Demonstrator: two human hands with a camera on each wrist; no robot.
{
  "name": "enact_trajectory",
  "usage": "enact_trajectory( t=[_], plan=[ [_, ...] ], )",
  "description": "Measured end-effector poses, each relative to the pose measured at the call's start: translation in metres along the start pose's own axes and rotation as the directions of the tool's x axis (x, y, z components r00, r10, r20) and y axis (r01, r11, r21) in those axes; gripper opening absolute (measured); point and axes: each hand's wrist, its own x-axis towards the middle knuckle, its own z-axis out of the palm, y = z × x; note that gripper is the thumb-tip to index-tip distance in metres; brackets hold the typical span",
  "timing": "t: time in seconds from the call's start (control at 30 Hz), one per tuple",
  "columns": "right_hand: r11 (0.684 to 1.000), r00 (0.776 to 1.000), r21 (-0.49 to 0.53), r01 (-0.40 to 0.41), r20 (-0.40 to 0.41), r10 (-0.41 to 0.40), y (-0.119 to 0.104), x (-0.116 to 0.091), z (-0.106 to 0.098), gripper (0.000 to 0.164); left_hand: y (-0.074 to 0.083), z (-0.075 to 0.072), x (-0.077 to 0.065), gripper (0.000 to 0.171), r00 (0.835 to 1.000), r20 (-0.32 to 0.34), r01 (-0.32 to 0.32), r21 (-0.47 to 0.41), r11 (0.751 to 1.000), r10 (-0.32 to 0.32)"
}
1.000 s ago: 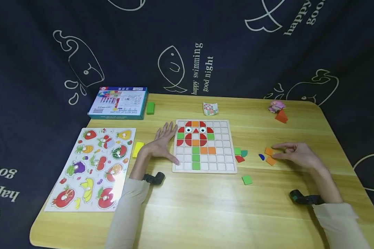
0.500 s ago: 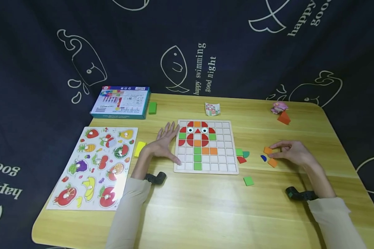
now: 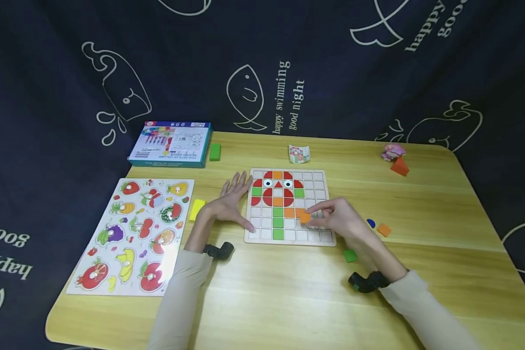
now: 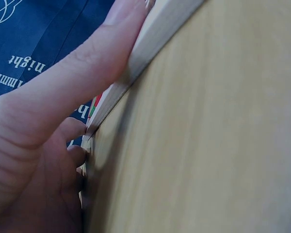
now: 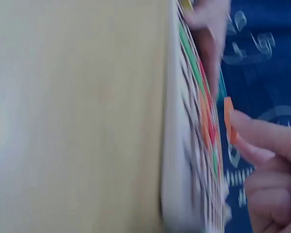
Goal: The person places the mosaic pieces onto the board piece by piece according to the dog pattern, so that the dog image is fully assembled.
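Note:
A wooden grid board [image 3: 265,222] lies on the table, with red, green, orange and eye-patterned tiles set in some cells. My left hand [image 3: 227,205], fingers spread, rests along the board's left edge. In the left wrist view its thumb [image 4: 82,73] lies on the board's rim [image 4: 150,48]. My right hand [image 3: 344,219] pinches an orange square tile [image 3: 305,217] between thumb and fingers, over the board's right part. The right wrist view shows that orange tile [image 5: 229,121] edge-on, raised off the board. Part of an orange tile [image 3: 289,212] row sits just left of it.
Right of the board lie a green tile [image 3: 350,255], a blue half-round piece [image 3: 371,223] and another orange tile [image 3: 384,230]. A fruit puzzle [image 3: 131,238] and a box [image 3: 170,145] are at left. A small picture card [image 3: 299,154] lies behind the board.
My right hand has picked up one orange tile from the loose pieces at right and carried it left over the board. The left hand has stayed at the board's edge.

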Motion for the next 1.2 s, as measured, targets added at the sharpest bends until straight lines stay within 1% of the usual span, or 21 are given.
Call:
enact_trajectory(
  t=[0.1,0.17,0.2,0.3,0.47,0.63,0.73,0.83,0.93,1.0,1.1,1.2],
  plan=[
    [1.000,1.000,-0.006,0.002,-0.011,-0.002,-0.014,0.005,0.025,0.026,-0.001,0.000,0.001,0.148,1.000,-0.001,0.002,0.004,1.000,-0.002],
    [0.999,0.999,-0.052,0.014,-0.034,-0.016,-0.018,0.007,0.034,0.024,-0.002,0.001,0.001,0.148,1.000,-0.004,-0.001,0.004,1.000,0.001],
    [0.998,0.999,-0.054,0.010,-0.041,-0.012,-0.018,0.008,0.037,0.023,-0.003,0.001,0.001,0.148,1.000,-0.004,-0.004,0.006,1.000,0.004],
    [0.999,0.999,-0.040,0.010,-0.047,-0.012,-0.016,0.008,0.039,0.024,-0.002,0.002,0.001,0.148,1.000,-0.003,-0.011,0.006,1.000,0.011],
    [1.000,0.999,0.013,0.020,-0.030,-0.020,-0.013,0.008,0.039,0.023,-0.001,0.001,0.000,0.148,1.000,0.000,-0.007,0.013,1.000,0.007],
    [0.999,0.999,0.016,0.050,-0.013,-0.050,-0.012,0.012,0.042,0.021,0.000,0.000,0.000,0.148,1.000,0.003,-0.004,0.011,1.000,0.004],
    [0.998,0.998,0.029,0.061,0.016,-0.062,-0.012,0.014,0.041,0.023,0.000,0.000,0.000,0.148,1.000,0.005,-0.003,0.011,1.000,0.003],
    [0.996,0.996,0.080,0.043,0.068,-0.048,-0.010,0.013,0.034,0.028,0.000,0.000,0.000,0.148,1.000,0.005,-0.003,0.013,1.000,0.003],
    [0.995,0.995,0.094,0.026,0.088,-0.035,-0.004,0.006,0.018,0.034,0.000,0.000,0.001,0.148,1.000,0.001,-0.005,0.014,1.000,0.005],
    [0.999,0.997,0.050,0.021,0.068,-0.025,0.002,-0.003,0.002,0.036,0.000,0.000,0.001,0.147,1.000,0.002,-0.005,0.013,1.000,0.005],
    [0.999,0.999,-0.037,0.038,0.029,-0.037,0.019,-0.025,-0.024,0.038,0.000,0.000,0.001,0.147,1.000,0.005,-0.005,0.011,1.000,0.005],
    [0.998,0.999,-0.061,0.024,0.031,-0.023,0.040,-0.048,-0.044,0.040,-0.001,-0.001,0.001,0.147,1.000,0.009,-0.008,0.009,1.000,0.008]
  ],
)
